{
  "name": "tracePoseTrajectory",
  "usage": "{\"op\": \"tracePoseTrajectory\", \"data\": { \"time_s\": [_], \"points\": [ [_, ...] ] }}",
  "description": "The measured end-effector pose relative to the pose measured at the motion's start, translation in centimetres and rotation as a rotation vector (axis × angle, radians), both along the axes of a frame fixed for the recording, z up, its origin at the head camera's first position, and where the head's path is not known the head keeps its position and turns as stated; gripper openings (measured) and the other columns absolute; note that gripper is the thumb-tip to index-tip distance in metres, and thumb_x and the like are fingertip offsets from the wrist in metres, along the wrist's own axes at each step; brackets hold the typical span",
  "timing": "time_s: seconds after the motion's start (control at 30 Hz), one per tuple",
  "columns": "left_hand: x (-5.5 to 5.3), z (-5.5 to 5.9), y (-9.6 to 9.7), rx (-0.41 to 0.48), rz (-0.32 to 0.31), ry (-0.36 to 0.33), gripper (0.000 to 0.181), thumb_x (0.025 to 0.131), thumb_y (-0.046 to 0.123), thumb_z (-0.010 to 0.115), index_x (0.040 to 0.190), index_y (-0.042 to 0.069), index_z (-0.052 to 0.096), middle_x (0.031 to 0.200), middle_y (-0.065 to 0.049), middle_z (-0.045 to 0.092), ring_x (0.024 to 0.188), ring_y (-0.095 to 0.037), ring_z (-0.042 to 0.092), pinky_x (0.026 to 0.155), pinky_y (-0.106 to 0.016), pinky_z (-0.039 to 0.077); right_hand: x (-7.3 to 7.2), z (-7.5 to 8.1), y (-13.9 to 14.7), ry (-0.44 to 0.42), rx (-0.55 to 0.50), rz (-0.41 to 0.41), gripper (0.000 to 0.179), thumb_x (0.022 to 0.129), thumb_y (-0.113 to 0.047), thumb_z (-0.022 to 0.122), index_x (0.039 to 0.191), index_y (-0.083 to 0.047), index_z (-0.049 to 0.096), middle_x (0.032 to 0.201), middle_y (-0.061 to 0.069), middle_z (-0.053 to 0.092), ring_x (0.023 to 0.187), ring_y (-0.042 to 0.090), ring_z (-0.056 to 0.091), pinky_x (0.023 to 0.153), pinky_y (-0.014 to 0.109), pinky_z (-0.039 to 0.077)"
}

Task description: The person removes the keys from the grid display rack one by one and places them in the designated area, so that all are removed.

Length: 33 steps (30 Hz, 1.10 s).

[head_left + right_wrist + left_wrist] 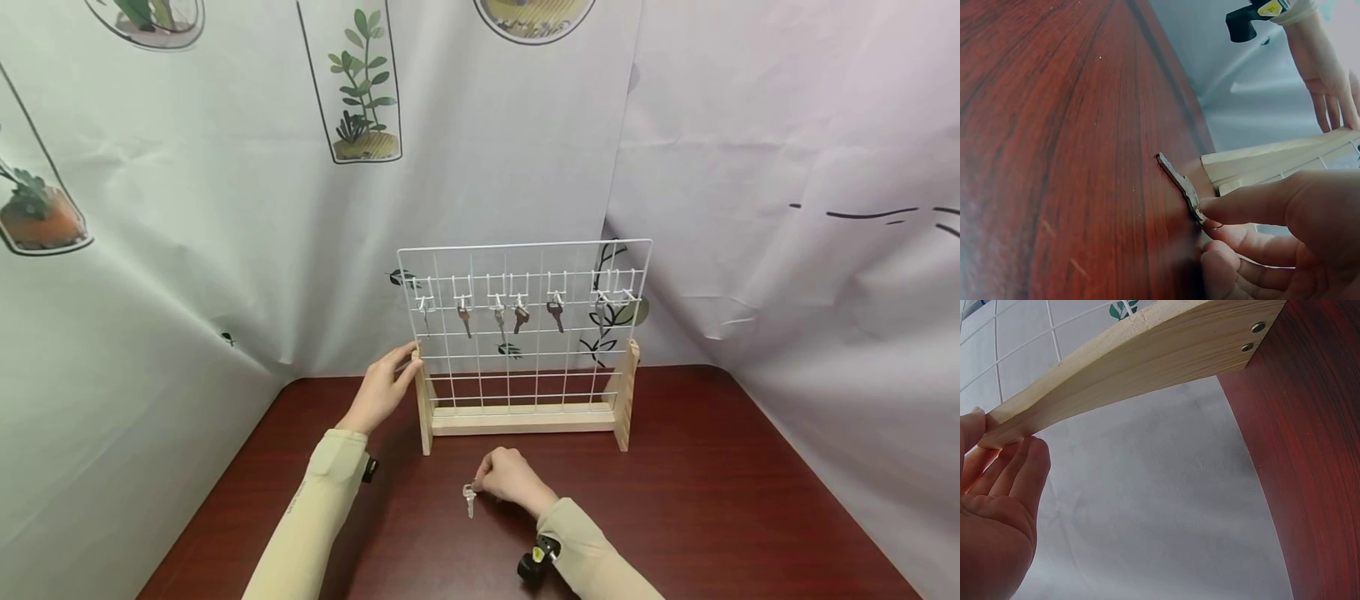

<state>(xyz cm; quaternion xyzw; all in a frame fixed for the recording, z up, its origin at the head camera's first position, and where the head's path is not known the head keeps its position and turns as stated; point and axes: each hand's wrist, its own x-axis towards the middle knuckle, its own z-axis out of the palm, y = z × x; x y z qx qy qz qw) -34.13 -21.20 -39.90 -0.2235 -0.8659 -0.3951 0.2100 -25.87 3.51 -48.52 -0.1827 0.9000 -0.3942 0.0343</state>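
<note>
My left hand (382, 385) grips the top of the left wooden post (1129, 369) of a key rack, thumb on one side and fingertips on the other in the left wrist view. In front of the rack, low over the table, my right hand (513, 479) pinches a small metal key (470, 498) by its head between thumb and fingers. The key's blade points away from the fingers in the right wrist view. Above the rack's wooden base (525, 422) stands a white wire grid, with several keys (555, 315) hanging from its row of white hooks.
The dark red wooden table (712, 483) runs under both arms. Behind and beside it hangs a pale curtain (510, 167) printed with plants. A black device (534, 567) is strapped at the right wrist, and another dark one (371, 469) at the left.
</note>
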Motion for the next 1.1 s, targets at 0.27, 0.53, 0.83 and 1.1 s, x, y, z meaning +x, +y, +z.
{"op": "tracePoseTrajectory", "data": {
  "time_s": [0.27, 0.53, 0.83, 1.1],
  "points": [
    [-0.1, -0.1, -0.1, -0.007, 0.002, 0.019, 0.045, 0.103, 0.019, 0.062, 0.142, -0.002, 0.055, 0.138, -0.023, 0.058, 0.123, -0.037, 0.060, 0.099, -0.047, 0.054, -0.8, 0.2, 1.8, -0.063, -0.084, 0.004, 0.012, 0.079, -0.013, 0.082, 0.085, -0.005, 0.075, 0.067, -0.005, 0.064, 0.052, 0.006, 0.056, 0.048, 0.021, 0.049],
    [-0.1, -0.1, -0.1, -0.007, 0.001, 0.027, 0.044, 0.102, 0.017, 0.062, 0.142, -0.002, 0.055, 0.137, -0.023, 0.059, 0.123, -0.037, 0.060, 0.099, -0.048, 0.054, -1.9, 1.6, 5.3, 0.019, -0.073, -0.062, 0.022, 0.082, -0.016, 0.080, 0.097, -0.001, 0.076, 0.083, 0.001, 0.073, 0.071, 0.010, 0.062, 0.066, 0.028, 0.054],
    [-0.1, 0.0, -0.1, -0.009, 0.011, 0.017, 0.045, 0.103, 0.019, 0.061, 0.142, 0.000, 0.055, 0.137, -0.022, 0.059, 0.122, -0.037, 0.061, 0.099, -0.048, 0.054, -2.9, 3.7, 9.4, 0.077, -0.089, -0.223, 0.024, 0.084, -0.014, 0.079, 0.103, 0.000, 0.076, 0.087, 0.003, 0.074, 0.083, 0.018, 0.067, 0.078, 0.036, 0.055],
    [0.2, 0.1, 0.0, -0.021, 0.017, -0.017, 0.045, 0.103, 0.021, 0.060, 0.144, 0.003, 0.054, 0.138, -0.022, 0.058, 0.124, -0.038, 0.059, 0.098, -0.050, 0.054, -2.8, 6.0, 12.6, 0.134, -0.075, -0.271, 0.024, 0.088, -0.014, 0.077, 0.106, 0.001, 0.075, 0.091, 0.008, 0.074, 0.081, 0.019, 0.066, 0.070, 0.033, 0.053]
  ]
}}
